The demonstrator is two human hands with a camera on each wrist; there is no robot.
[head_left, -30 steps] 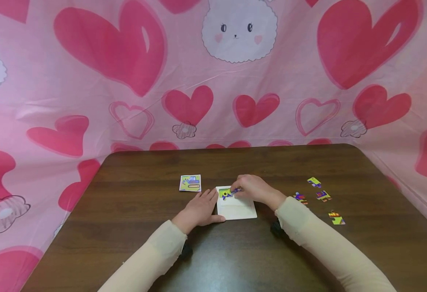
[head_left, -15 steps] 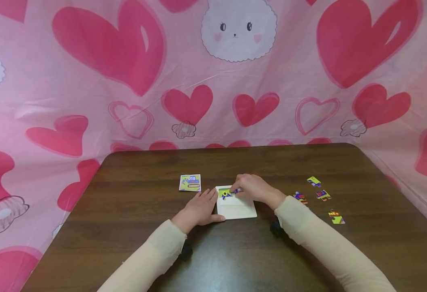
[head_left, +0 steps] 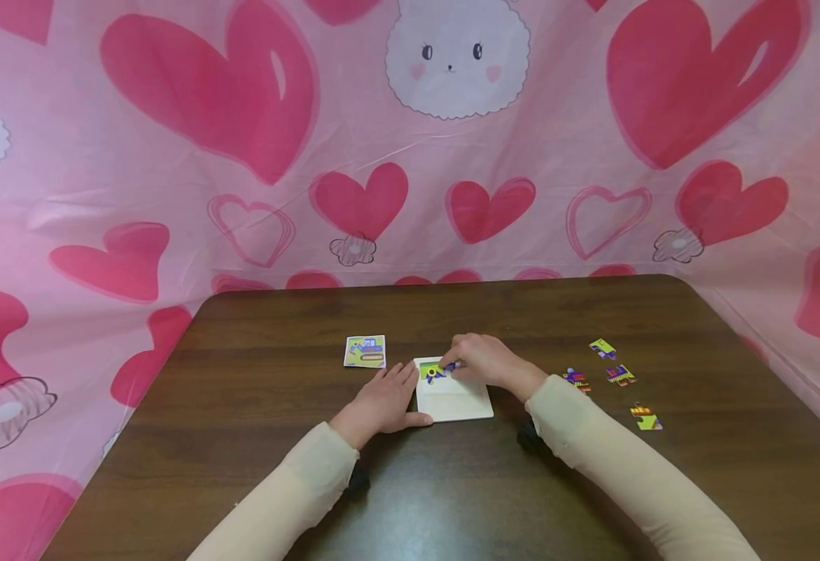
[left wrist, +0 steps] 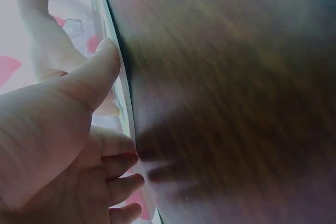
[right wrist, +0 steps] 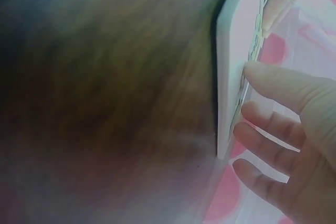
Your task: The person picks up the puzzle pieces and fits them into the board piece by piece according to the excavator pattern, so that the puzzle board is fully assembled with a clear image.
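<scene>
A white puzzle tray point(head_left: 455, 405) lies on the table between both hands. My left hand point(head_left: 381, 399) rests along its left side with straight fingers, the thumb at the near left corner. In the tray's upper left sits a yellow-green and purple puzzle piece point(head_left: 431, 373). Just right of it, my right hand point(head_left: 490, 361) pinches another purple puzzle piece point(head_left: 451, 366) between thumb and index finger, down at the tray; the fingers hide most of it. The right wrist view shows the thumb point(right wrist: 262, 77) touching the thin pieces on the tray, the other fingers loosely bent.
A square picture card point(head_left: 365, 351) showing a digger lies behind the left hand. Several loose puzzle pieces point(head_left: 621, 375) are scattered on the right of the brown table point(head_left: 276, 335). A pink heart-patterned cloth point(head_left: 424, 140) hangs behind and at the sides.
Almost nothing differs. The right hand's fingers shift very slightly over the pieces at the tray's top; the left hand stays where it was.
</scene>
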